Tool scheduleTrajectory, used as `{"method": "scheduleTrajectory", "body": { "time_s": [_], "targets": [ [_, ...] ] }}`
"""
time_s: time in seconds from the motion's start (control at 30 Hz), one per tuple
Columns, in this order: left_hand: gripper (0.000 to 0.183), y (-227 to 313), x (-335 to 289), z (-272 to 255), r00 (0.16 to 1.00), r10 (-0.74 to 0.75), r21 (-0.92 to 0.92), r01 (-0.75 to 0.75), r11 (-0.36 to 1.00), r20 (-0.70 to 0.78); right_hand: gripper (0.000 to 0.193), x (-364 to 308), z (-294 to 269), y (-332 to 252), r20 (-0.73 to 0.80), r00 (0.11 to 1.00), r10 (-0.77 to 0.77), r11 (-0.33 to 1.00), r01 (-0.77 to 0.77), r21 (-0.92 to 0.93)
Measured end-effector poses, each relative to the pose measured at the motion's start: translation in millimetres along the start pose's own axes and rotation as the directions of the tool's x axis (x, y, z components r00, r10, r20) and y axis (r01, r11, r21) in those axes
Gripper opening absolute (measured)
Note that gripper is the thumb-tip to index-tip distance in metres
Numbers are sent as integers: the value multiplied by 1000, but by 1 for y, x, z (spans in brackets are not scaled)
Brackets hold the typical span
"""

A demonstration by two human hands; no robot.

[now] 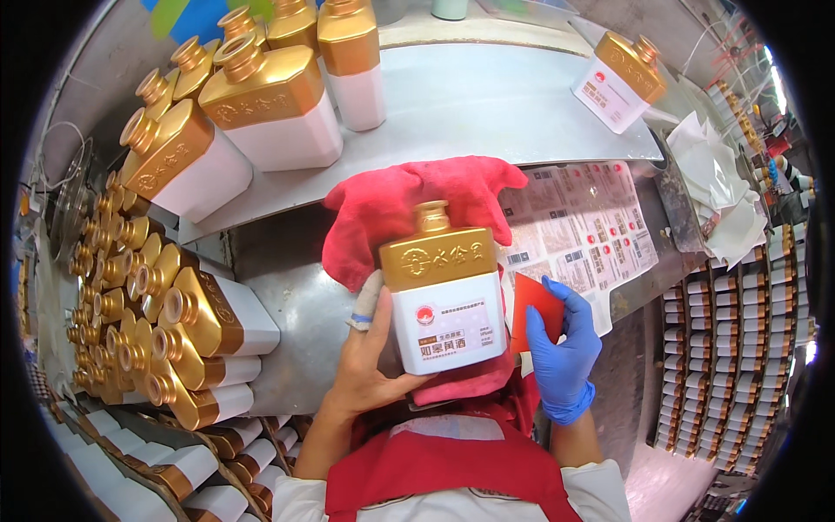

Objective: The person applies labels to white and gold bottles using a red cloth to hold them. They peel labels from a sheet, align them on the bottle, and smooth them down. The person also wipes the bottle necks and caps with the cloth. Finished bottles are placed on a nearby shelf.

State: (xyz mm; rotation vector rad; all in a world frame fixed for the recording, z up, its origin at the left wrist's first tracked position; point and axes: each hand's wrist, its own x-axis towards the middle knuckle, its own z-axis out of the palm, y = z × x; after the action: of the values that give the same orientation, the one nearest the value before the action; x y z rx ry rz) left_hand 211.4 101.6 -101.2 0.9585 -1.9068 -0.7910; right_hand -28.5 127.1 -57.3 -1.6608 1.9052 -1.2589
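Observation:
My left hand (370, 357), bare with a bandaged fingertip, grips a square white bottle with a gold shoulder and gold neck (444, 300) from its left side. The bottle lies on a red cloth (391, 209) on the metal bench, front label facing up. My right hand (561, 348) wears a blue glove and holds a small red flat card (535, 304) against the bottle's right edge.
Sheets of printed labels (583, 230) lie right of the cloth. Several gold-and-white bottles (261, 104) stand on the raised metal shelf (487, 104), one more (619, 80) at the far right. Many bottles (165, 331) are stacked at left. White cloths (722, 191) sit right.

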Motion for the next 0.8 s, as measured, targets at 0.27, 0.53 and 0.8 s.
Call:
{"method": "scheduleTrajectory", "body": {
  "time_s": [0.27,0.53,0.8],
  "targets": [
    [104,-2,-4,1,999,-28,30,27,999,22,35,70,5,-23,123,905,-407,906,384,176],
    [103,-3,0,1,1000,20,26,-20,999,-1,36,14,-43,-1,596,543,-592,789,542,290],
    [98,-3,-3,0,999,-50,-1,50,999,-13,31,40,24,-24,365,620,-694,708,681,187]
  ]
}}
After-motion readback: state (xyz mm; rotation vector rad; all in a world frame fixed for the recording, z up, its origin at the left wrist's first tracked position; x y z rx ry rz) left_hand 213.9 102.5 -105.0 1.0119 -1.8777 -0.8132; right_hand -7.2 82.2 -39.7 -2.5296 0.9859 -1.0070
